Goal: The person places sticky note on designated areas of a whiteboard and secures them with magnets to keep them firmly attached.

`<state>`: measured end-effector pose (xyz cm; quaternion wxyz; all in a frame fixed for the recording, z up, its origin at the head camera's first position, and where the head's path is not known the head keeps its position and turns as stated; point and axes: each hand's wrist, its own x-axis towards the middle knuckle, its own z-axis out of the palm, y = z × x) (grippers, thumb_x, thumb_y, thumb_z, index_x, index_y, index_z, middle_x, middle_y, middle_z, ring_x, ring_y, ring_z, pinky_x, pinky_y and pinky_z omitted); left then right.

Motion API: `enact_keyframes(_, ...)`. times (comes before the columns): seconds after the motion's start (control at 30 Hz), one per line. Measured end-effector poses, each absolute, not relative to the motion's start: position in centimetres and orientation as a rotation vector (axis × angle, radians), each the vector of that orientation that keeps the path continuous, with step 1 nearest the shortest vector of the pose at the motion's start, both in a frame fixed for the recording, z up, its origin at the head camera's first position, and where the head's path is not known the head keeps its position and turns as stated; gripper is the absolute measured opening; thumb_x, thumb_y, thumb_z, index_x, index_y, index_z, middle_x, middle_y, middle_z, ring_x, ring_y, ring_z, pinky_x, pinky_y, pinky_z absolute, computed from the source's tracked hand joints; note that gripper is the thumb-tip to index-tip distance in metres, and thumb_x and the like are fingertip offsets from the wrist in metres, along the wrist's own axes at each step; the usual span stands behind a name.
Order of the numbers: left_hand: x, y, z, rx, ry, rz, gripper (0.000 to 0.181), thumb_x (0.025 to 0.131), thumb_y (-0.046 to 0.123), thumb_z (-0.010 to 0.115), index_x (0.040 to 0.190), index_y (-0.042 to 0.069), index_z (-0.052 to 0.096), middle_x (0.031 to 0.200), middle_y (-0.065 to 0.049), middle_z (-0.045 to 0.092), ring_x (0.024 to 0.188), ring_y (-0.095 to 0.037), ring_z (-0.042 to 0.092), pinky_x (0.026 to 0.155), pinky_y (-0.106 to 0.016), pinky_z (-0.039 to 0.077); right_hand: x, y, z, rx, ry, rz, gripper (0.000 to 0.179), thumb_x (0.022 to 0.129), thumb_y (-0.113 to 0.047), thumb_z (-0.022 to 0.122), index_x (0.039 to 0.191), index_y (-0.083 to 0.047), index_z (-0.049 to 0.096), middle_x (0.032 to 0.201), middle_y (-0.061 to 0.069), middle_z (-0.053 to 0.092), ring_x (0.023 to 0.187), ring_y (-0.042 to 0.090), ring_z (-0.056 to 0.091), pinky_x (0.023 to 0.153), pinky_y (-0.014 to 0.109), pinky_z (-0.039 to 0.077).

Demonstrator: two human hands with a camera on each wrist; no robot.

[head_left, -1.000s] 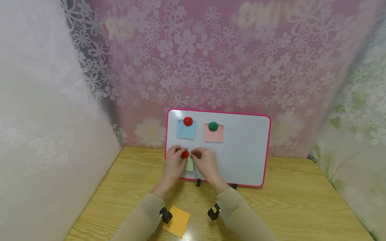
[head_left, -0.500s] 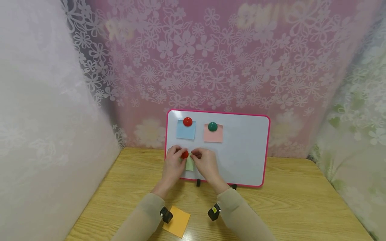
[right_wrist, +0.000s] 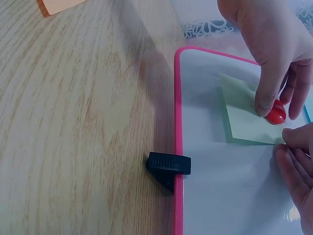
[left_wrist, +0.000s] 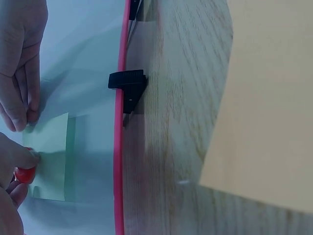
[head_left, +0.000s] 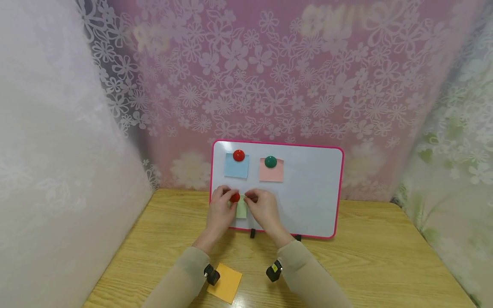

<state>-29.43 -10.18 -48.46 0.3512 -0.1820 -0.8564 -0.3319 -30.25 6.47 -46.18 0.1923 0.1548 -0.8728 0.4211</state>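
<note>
A pale green sticky note lies against the lower left of the pink-rimmed whiteboard. My left hand pinches a round red magnet between thumb and fingers, over the note's upper part. With thumb and fingertips my right hand pinches the note's upper right corner. In the left wrist view the note's lower edge stands a little off the board and casts a shadow. Higher up, a blue note sits under another red magnet, and a pink note under a green magnet.
The whiteboard leans upright on black stand feet on the wooden table. An orange sticky note lies on the table near the left forearm. A flowered pink curtain hangs behind the board.
Both hands stay at the green note with almost no movement. The view has shifted very slightly.
</note>
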Motion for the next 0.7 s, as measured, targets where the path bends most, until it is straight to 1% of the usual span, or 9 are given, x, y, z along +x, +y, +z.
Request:
enact_keyframes(0.37,-29.27,-10.29,-48.51,-0.489,-2.207,-0.883,0.035,0.085,-0.007,0.086,0.117,0.002,0.079,0.116,-0.014,0.063,0.105,-0.034,0.062,0.091,-0.046,0.058,-30.15,6.62,-46.1,0.426,-2.438,1.2,0.006,0.095,-0.008,0.082,0.1,-0.007,0.083,0.094,0.005,0.08,0.085,0.019,0.078,0.076,0.035,0.064)
enact_keyframes(0.7,-29.38,-10.38,-48.8,-0.498,-2.17,-0.886,0.035,0.084,-0.006,0.087,0.117,0.002,0.079,0.114,-0.014,0.063,0.103,-0.033,0.063,0.088,-0.046,0.058,-29.95,6.77,-45.99,0.428,-2.445,1.204,0.006,0.095,-0.008,0.082,0.1,-0.006,0.083,0.094,0.005,0.08,0.085,0.018,0.077,0.077,0.036,0.064)
